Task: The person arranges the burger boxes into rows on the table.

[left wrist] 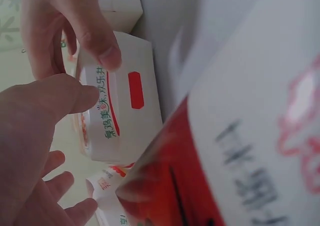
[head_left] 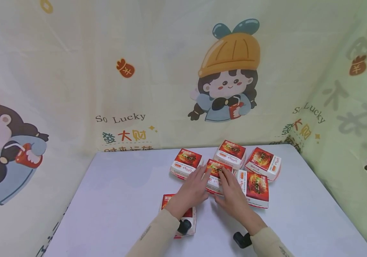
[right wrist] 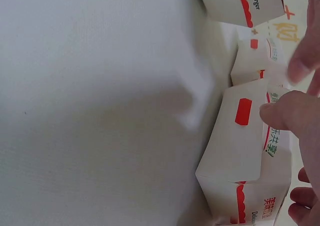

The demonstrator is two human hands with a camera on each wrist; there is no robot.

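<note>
Both hands are over a red-and-white burger box (head_left: 215, 182) in the middle of a group of similar boxes. My left hand (head_left: 191, 192) lies at its left side, fingers stretched toward its top; in the left wrist view its thumb (left wrist: 85, 96) is at the front upper edge and the other fingers are spread. My right hand (head_left: 235, 196) reaches over the right side, fingers extended forward. The right thumb (right wrist: 280, 110) overlaps the box's front edge in the right wrist view. Under the left forearm lies another burger box (head_left: 188, 223), partly hidden.
Around the middle box stand a burger box (head_left: 186, 162) at left, one (head_left: 231, 153) behind, one (head_left: 264, 162) at back right and one (head_left: 257, 187) at right. All rest on a white table (head_left: 122, 200). A printed curtain (head_left: 157, 89) hangs along the table's back and sides.
</note>
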